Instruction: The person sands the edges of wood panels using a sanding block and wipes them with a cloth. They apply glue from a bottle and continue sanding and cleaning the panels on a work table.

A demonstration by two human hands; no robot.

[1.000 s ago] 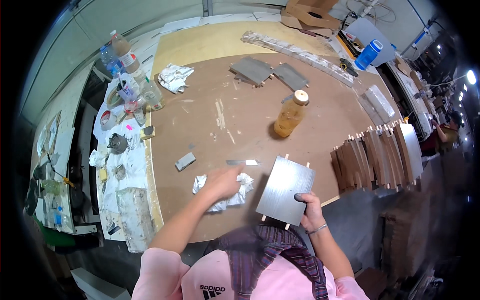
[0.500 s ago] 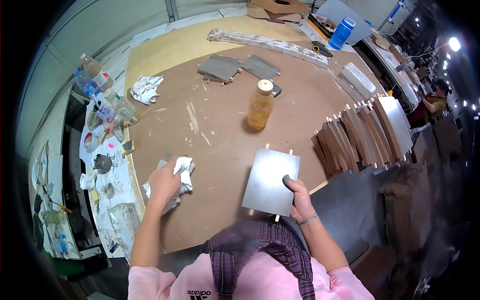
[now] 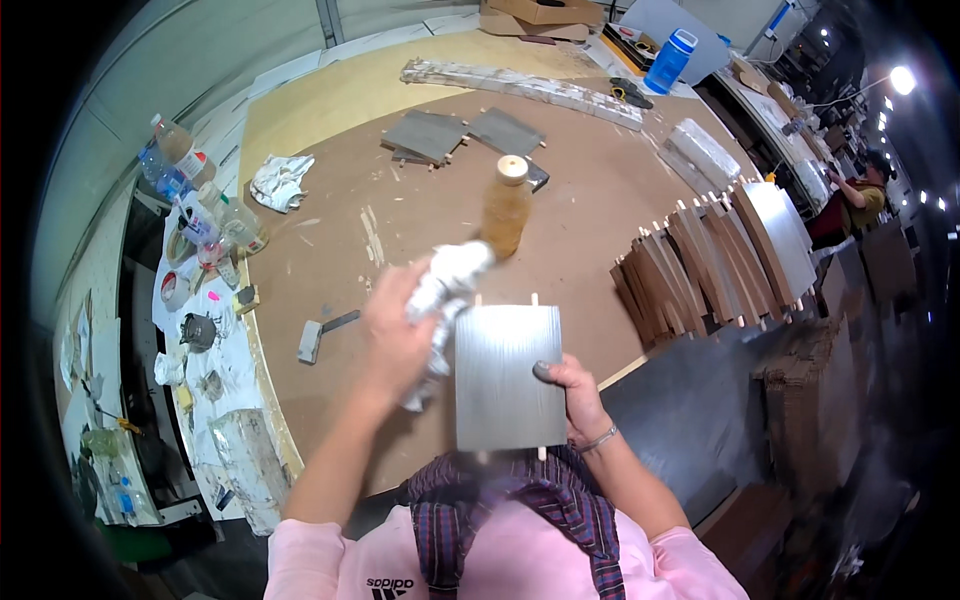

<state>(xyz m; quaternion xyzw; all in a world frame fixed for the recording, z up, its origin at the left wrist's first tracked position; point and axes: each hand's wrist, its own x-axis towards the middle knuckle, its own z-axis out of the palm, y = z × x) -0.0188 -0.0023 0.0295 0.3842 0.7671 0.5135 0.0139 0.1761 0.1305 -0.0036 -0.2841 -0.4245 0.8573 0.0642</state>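
My left hand [image 3: 392, 325], blurred by motion, is closed on a crumpled white rag [image 3: 447, 290]. It hovers over the table, just left of a grey rectangular panel [image 3: 508, 378] with short wooden dowels at its ends. My right hand [image 3: 577, 400] grips this panel by its right edge, thumb on the face and fingers hidden beneath. Past the panel stands a bottle of amber liquid [image 3: 506, 210] with a pale cap, close to the rag. On the tabletop to the left lies a small grey block [image 3: 311, 342] beside a dark strip.
Similar panels stand in a leaning row [image 3: 700, 260] at the right edge of the brown table [image 3: 330, 260]. Several flat grey panels [image 3: 425, 135] lie farther back. Plastic bottles [image 3: 185, 150] line the left side. Another person [image 3: 855, 200] is at the far right.
My left hand has lifted the rag and moved right toward the panel, uncovering the small grey block. The panel in my right hand has shifted left and turned straighter.
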